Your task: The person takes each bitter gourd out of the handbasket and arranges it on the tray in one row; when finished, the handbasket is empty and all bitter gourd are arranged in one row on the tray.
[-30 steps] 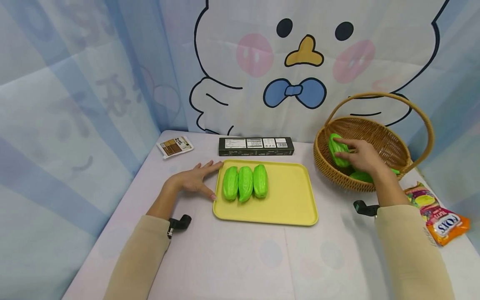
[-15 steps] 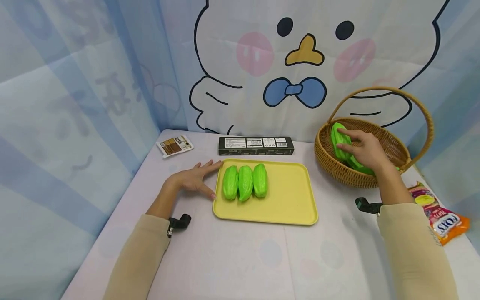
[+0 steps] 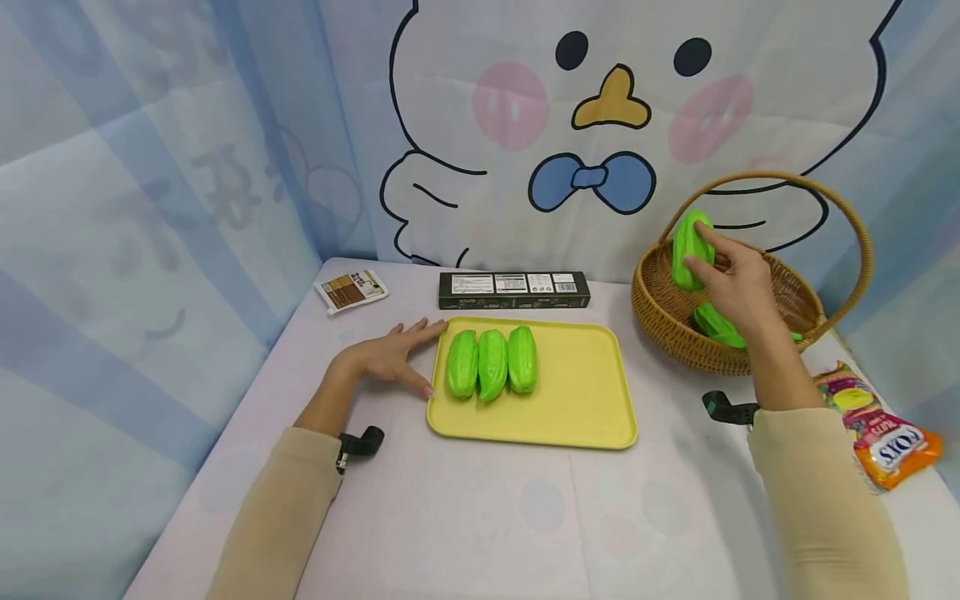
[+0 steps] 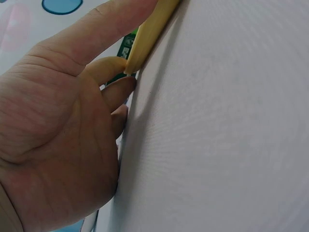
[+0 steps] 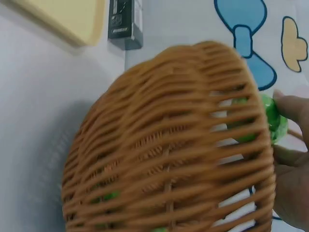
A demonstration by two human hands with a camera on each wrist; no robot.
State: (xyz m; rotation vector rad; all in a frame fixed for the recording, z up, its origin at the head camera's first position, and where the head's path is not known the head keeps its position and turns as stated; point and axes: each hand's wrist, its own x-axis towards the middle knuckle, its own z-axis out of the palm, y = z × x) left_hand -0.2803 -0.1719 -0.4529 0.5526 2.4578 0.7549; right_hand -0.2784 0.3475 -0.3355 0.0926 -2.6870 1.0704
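Three bright green, ridged, elongated vegetables [image 3: 492, 365] lie side by side on the left part of a yellow rectangular tray [image 3: 581, 392] in the head view. The left hand [image 3: 384, 359] has its thumb and forefinger spread wide, their tips at the tray's left edge. The right hand [image 3: 741, 282] pinches a matching green ridged vegetable [image 3: 687, 258] between thumb and fingers, over the opening of a round brown wicker basket [image 3: 663, 335]; more green shows inside. A long black box with white labels [image 3: 513, 292] lies behind the tray.

In the left wrist view, the thumb reaches along the tray and the forefinger meets its rim; the thumb tip is cut off.

In the right wrist view, the basket's weave partly hides the pinched vegetable beyond its rim.
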